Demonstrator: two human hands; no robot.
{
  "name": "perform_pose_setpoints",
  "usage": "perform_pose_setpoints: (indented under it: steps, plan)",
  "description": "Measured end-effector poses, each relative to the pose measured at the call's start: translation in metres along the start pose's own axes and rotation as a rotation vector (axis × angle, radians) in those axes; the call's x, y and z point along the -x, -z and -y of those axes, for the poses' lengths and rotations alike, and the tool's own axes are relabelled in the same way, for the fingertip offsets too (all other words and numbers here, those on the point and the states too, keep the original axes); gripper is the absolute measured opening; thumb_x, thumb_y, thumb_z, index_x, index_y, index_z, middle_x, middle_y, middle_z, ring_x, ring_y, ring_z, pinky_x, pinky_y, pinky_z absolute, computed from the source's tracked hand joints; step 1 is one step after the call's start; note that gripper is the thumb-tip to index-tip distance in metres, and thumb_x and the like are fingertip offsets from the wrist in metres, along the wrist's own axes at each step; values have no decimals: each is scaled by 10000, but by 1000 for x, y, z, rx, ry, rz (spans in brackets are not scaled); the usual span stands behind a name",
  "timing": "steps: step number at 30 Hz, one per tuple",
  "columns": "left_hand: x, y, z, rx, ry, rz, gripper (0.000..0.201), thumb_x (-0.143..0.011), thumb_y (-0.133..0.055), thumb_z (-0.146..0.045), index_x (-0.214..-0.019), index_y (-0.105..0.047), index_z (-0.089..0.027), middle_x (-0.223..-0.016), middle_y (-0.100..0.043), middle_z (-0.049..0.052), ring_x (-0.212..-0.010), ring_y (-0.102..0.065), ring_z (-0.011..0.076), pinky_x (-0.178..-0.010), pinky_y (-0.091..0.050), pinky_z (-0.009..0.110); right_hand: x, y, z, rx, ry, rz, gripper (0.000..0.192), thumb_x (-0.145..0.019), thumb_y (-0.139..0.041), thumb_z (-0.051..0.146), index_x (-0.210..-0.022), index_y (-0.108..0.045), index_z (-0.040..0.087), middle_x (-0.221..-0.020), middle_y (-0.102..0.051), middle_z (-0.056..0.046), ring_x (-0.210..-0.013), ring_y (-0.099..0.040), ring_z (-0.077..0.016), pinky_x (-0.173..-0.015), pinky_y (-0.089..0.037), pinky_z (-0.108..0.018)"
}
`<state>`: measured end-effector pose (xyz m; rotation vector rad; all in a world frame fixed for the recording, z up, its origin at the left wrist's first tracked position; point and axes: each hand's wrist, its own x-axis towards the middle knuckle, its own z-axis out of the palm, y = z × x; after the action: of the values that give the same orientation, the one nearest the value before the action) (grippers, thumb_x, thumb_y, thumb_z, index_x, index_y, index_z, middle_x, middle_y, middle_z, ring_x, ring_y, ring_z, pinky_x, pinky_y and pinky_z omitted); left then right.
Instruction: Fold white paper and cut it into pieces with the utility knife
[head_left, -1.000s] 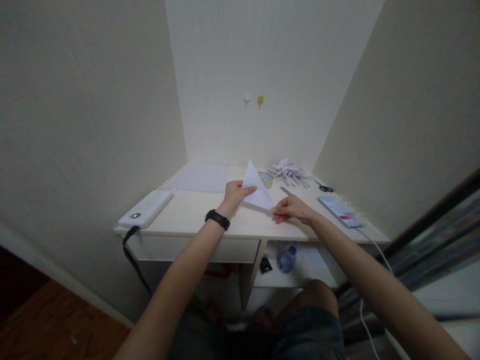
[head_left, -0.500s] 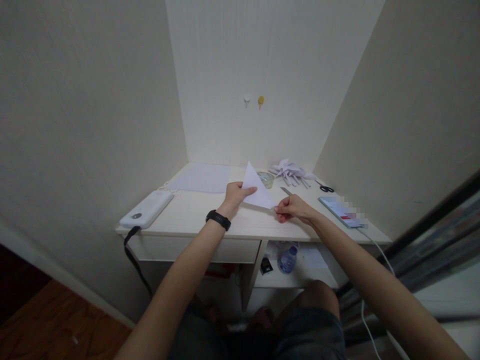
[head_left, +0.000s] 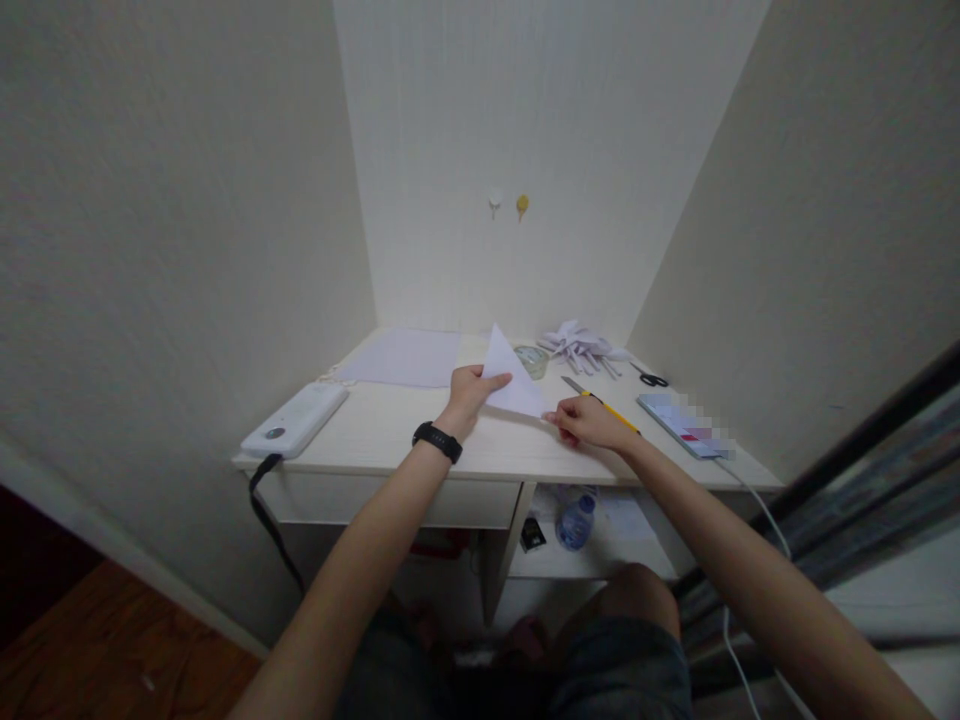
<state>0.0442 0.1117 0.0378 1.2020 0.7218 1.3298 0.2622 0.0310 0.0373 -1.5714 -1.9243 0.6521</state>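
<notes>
A white sheet of paper folded into a triangle (head_left: pixel 504 372) is held up over the desk, one corner pointing up. My left hand (head_left: pixel 472 390), with a black watch on its wrist, grips the paper's left side, thumb on the near face. At the lower right corner, my right hand (head_left: pixel 581 420) pinches the paper between thumb and curled fingers. Just behind the right hand, a yellow utility knife (head_left: pixel 616 414) lies on the desk, its middle partly hidden by the hand. A roll of clear tape (head_left: pixel 534 360) sits behind the paper, partly covered by it.
Flat paper (head_left: pixel 405 358) lies at the back left of the desk (head_left: pixel 390 440). White folded paper pieces (head_left: pixel 581 345) are heaped at the back right, near black scissors (head_left: pixel 652 379). A phone (head_left: pixel 682 425) with a cable is at right, a white device (head_left: pixel 295 420) at left. Below, a bottle (head_left: pixel 576 522) stands on a shelf.
My right hand has shifted slightly down and turned at the paper's corner, so more of the yellow knife shows behind it. My left hand and the paper have hardly moved.
</notes>
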Motion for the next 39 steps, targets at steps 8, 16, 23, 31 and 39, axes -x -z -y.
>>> perform_pose_setpoints:
  steps: [8,16,23,31,39]
  plan:
    - [12,-9,3,38,92,126,404,-506,-924,-306,-796,-747,-88,-803,-753,112,-648,-665,180,-632,-527,307,-23,5,27,-110,32,-257,478,-737,-678,648,-791,-655,173,-664,-665,-48,-595,-597,-163,-547,-439,-260]
    - [28,-7,-40,-221,-238,-35,626,-598,-887,-220,-1186,-680,-155,-1204,-687,156,-1014,-663,250,-863,-521,363,-25,11,41,-316,50,-137,385,-585,-790,514,-635,-651,158,-521,-548,11,-508,-451,-109,-493,-331,-251]
    - [34,-19,-98,-887,-569,433,153,-562,-891,-233,-660,-774,-240,-695,-714,80,-977,-664,308,-858,-405,346,-23,21,65,-19,179,-5,194,-621,-729,328,-547,-659,163,-509,-565,17,-531,-456,-105,-502,-296,-239]
    - [20,-15,-97,-941,-493,522,171,-453,-864,-181,-474,-712,-255,-431,-605,-10,-410,-492,126,-473,-272,246,-3,32,79,201,210,115,271,-713,-688,379,-552,-685,162,-469,-485,32,-500,-386,-93,-507,-258,-249]
    - [16,1,-102,-972,-214,720,75,-632,-775,-260,-615,-790,-188,-562,-691,46,-472,-531,140,-490,-339,244,13,46,77,152,202,109,299,-716,-688,419,-567,-702,160,-488,-504,26,-502,-384,-97,-509,-263,-252]
